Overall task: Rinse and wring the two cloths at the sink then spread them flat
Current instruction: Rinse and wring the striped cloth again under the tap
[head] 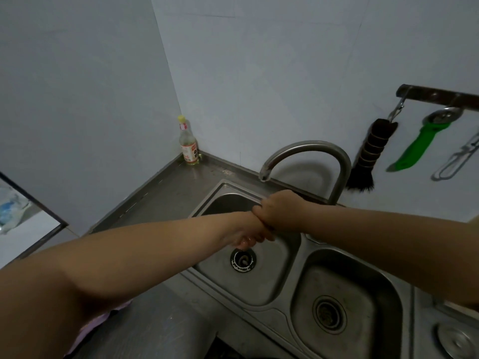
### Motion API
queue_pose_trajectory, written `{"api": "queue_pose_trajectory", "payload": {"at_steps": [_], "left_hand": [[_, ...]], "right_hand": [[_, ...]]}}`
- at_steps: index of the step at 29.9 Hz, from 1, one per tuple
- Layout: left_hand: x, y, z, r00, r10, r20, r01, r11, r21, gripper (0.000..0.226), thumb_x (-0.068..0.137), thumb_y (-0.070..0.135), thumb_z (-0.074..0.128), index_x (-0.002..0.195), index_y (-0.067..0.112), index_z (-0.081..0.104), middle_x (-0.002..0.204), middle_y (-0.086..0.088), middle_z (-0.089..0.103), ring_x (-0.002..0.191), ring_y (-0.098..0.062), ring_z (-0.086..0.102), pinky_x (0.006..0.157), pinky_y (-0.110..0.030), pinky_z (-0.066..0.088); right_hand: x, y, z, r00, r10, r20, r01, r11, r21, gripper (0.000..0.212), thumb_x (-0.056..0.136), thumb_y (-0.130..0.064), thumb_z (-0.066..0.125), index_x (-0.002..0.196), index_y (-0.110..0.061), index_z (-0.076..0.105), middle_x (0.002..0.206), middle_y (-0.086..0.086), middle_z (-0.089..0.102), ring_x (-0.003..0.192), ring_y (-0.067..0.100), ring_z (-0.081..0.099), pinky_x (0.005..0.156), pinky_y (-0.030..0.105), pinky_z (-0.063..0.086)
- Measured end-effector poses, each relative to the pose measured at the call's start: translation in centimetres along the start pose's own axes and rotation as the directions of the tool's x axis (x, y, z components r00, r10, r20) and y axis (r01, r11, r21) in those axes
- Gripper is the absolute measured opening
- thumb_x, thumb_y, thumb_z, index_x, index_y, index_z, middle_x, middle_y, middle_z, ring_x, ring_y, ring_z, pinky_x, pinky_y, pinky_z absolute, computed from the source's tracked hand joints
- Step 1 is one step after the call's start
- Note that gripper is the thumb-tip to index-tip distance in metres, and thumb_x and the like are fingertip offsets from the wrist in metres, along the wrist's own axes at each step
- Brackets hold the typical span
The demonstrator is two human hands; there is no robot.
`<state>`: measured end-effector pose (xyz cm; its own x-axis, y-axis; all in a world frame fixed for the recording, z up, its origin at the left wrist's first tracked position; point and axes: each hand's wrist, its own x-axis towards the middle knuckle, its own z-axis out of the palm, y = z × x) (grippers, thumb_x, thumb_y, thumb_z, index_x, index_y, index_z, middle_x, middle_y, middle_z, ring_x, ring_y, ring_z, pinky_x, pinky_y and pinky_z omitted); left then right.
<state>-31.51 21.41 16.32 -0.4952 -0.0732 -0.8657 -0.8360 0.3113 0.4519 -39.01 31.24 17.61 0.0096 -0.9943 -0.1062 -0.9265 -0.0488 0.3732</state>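
Observation:
Both my arms reach over the left basin (269, 278) of a steel double sink, below the tap spout (264, 174). My right hand (280, 211) grips the wrist of my left hand (245, 240), whose fingers hang down above the drain (242, 259) and hold nothing that I can see. No water is seen running from the spout. A strip of lilac cloth (96, 325) shows on the counter at the lower left, mostly hidden under my left forearm. I see no second cloth.
The right basin (363, 288) lies to the right. A bottle (188, 143) stands in the counter's back corner. A brush (368, 154), a green-handled tool (412, 146) and metal utensils (456, 156) hang on the wall rack at right.

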Motion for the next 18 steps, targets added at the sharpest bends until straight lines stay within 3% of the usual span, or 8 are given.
{"api": "queue_pose_trajectory", "payload": {"at_steps": [2,3,5,8,11,13,15,18], "left_hand": [[0.5,-0.3,0.5,0.914,0.204,-0.350,-0.079,0.937,0.341,0.013,0.098,0.020,0.050,0.106,0.012,0.057,0.093,-0.004,0.066,0.080,-0.017,0.065,0.062,-0.023,0.051],[1.1,-0.9,0.3,0.825,0.362,-0.435,-0.121,0.863,0.490,0.028,0.096,0.018,0.050,0.122,0.007,0.051,0.110,-0.009,0.065,0.096,-0.023,0.065,0.074,-0.030,0.051],[1.5,-1.8,-0.4,0.687,0.559,-0.465,-0.197,0.759,0.620,0.040,0.092,0.015,0.050,0.130,0.007,0.039,0.109,-0.013,0.065,0.096,-0.029,0.065,0.073,-0.037,0.052],[1.5,-1.9,-1.8,0.603,0.717,-0.351,-0.087,0.496,0.864,0.041,0.091,0.016,0.051,0.130,0.010,0.038,0.103,-0.010,0.066,0.089,-0.030,0.066,0.068,-0.040,0.052],[1.5,-1.5,-3.3,0.561,0.813,-0.154,-0.036,0.210,0.977,0.043,0.091,0.019,0.051,0.132,0.011,0.040,0.098,-0.010,0.067,0.086,-0.032,0.066,0.069,-0.041,0.054],[1.3,-1.3,-4.2,0.545,0.836,-0.056,-0.029,0.086,0.996,0.041,0.092,0.023,0.053,0.131,0.013,0.043,0.094,-0.007,0.068,0.081,-0.029,0.066,0.071,-0.041,0.055],[1.0,-1.2,-4.6,0.520,0.854,0.029,-0.035,-0.013,0.999,0.040,0.091,0.028,0.056,0.128,0.016,0.046,0.092,-0.005,0.068,0.079,-0.026,0.065,0.071,-0.040,0.055],[0.7,-1.0,-5.1,0.500,0.861,0.093,-0.049,-0.079,0.996,0.037,0.091,0.031,0.055,0.125,0.018,0.048,0.091,-0.004,0.067,0.078,-0.024,0.065,0.070,-0.039,0.056]], "right_hand": [[0.9,-0.9,-0.6,0.956,0.192,0.223,-0.212,0.975,0.067,0.017,0.097,-0.022,0.046,0.106,-0.011,0.056,0.079,0.002,0.059,0.067,0.019,0.059,0.058,0.029,0.048],[1.3,-1.2,-0.8,0.929,0.265,0.256,-0.300,0.948,0.105,0.016,0.097,-0.019,0.045,0.104,-0.010,0.057,0.073,0.000,0.054,0.064,0.018,0.055,0.060,0.030,0.047],[1.9,-1.8,-0.1,0.878,0.375,0.297,-0.445,0.868,0.220,0.015,0.095,-0.015,0.044,0.101,-0.010,0.058,0.066,-0.001,0.047,0.058,0.017,0.048,0.059,0.031,0.044],[2.3,-2.1,1.1,0.821,0.431,0.375,-0.569,0.682,0.460,0.024,0.093,-0.017,0.042,0.106,-0.005,0.058,0.090,0.007,0.064,0.076,0.021,0.059,0.069,0.034,0.050],[3.0,-2.5,2.2,0.771,0.450,0.451,-0.615,0.341,0.711,0.030,0.092,-0.015,0.047,0.117,-0.001,0.056,0.111,0.016,0.061,0.098,0.027,0.060,0.081,0.036,0.048],[3.2,-3.0,1.9,0.733,0.449,0.511,-0.607,0.092,0.789,0.032,0.084,-0.010,0.057,0.115,-0.002,0.056,0.089,0.015,0.059,0.071,0.024,0.058,0.061,0.035,0.049],[2.9,-3.4,1.9,0.685,0.422,0.594,-0.585,-0.168,0.794,0.027,0.079,-0.006,0.058,0.106,-0.009,0.055,0.063,0.010,0.048,0.044,0.016,0.040,0.041,0.024,0.035],[2.4,-3.6,1.5,0.666,0.310,0.679,-0.589,-0.339,0.733,0.014,0.079,-0.006,0.058,0.088,-0.014,0.050,0.054,0.004,0.036,0.041,0.012,0.029,0.043,0.019,0.024]]}}
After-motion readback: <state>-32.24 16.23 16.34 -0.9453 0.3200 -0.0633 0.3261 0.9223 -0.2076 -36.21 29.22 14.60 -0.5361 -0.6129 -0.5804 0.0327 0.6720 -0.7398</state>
